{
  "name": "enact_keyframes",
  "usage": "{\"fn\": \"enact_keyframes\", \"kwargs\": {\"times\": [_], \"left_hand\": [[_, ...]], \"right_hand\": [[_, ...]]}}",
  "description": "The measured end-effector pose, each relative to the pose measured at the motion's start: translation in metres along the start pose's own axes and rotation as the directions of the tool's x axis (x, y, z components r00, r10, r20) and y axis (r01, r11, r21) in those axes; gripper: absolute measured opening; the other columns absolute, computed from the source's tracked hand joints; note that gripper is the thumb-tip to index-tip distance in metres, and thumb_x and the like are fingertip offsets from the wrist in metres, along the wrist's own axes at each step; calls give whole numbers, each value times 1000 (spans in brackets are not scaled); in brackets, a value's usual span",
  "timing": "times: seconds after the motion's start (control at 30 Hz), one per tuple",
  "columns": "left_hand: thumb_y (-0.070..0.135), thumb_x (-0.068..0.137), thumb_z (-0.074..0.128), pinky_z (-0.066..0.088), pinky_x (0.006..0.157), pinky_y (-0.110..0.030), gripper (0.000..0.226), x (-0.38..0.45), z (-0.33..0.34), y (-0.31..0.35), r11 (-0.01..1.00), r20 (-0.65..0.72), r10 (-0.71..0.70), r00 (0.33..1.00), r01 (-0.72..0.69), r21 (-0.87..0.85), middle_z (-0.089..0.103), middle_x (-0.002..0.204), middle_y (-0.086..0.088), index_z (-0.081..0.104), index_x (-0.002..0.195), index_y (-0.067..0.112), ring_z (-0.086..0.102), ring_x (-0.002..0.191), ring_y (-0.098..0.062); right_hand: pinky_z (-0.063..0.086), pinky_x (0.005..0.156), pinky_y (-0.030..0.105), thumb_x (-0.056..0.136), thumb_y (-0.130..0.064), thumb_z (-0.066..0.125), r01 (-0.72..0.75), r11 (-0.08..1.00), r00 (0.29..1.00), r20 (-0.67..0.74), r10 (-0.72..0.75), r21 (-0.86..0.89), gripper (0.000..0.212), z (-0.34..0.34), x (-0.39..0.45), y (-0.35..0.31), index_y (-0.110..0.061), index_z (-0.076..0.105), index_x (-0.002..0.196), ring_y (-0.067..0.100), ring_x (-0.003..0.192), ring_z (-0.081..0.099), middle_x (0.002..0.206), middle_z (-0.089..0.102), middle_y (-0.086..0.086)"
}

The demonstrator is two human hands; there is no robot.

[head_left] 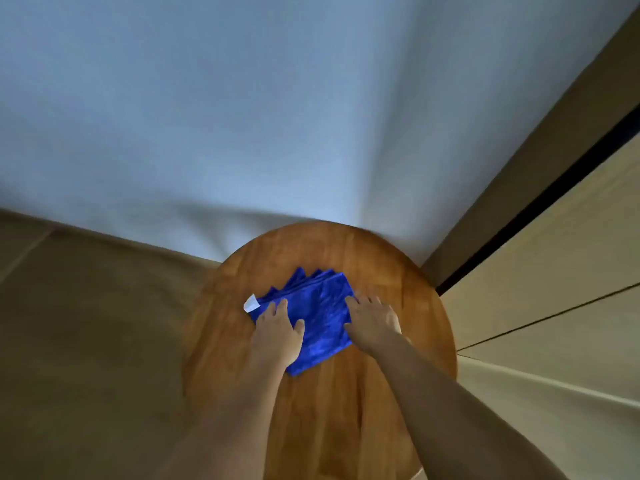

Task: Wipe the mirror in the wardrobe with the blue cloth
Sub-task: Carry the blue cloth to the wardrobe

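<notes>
Folded blue cloth [318,320], plush, white tag at corner, lies on round wooden tabletop [398,271]; left hand [278,332] and right hand [372,320] press it, fingers spread flat

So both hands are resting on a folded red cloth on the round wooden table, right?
Not quite: the head view shows the cloth is blue, not red. The rest holds: the left hand and right hand both rest on it, folded, on the round wooden table.

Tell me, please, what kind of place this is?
Probably a room in a home, perhaps a bedroom: a round wooden table stands beside a white wall, with pale sliding panels, possibly wardrobe doors, at the right.
</notes>
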State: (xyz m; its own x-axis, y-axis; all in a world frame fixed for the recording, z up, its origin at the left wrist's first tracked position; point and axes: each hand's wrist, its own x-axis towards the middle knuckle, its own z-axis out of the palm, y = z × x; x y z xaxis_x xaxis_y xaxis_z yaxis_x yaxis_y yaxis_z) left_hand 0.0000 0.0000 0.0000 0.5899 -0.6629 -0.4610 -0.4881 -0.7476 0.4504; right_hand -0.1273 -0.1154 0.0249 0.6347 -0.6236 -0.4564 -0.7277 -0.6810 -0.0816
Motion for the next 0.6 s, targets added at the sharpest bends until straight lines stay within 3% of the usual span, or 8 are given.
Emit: {"fn": "enact_keyframes", "kwargs": {"times": [0.2,0.4,0.5,0.6], "left_hand": [[44,98,39,18,115,-37,71,24,52,-14,985,-25,-168,986,169,41,1,159,-13,0,152,18,7,146,-29],[38,94,51,25,112,-41,81,49,69,-6,898,-108,-383,917,342,-278,-7,159,-12,-3,152,19,10,145,-32],[27,91,59,39,103,-41,84,57,69,-7,842,-90,-436,895,370,-393,-10,159,-9,2,152,23,15,142,-32],[21,86,66,39,102,-41,89,60,71,-13,815,-118,-478,870,389,-430,0,158,-12,6,151,22,21,139,-33]], "right_hand": [[32,108,40,98,-40,44,-37,999,991,129,36,10,66,49,46,5,-16,13,151,27,142,19,160,10,5],[33,108,42,95,-55,41,-160,975,983,119,142,154,83,69,73,2,-16,-4,153,30,146,9,161,-4,6],[34,106,42,93,-58,41,-242,919,969,133,210,312,85,72,82,-1,-15,-2,153,30,143,18,160,4,5],[34,105,41,92,-60,43,-316,859,948,99,303,404,85,77,89,-5,-12,6,152,29,136,30,155,23,7]]}}
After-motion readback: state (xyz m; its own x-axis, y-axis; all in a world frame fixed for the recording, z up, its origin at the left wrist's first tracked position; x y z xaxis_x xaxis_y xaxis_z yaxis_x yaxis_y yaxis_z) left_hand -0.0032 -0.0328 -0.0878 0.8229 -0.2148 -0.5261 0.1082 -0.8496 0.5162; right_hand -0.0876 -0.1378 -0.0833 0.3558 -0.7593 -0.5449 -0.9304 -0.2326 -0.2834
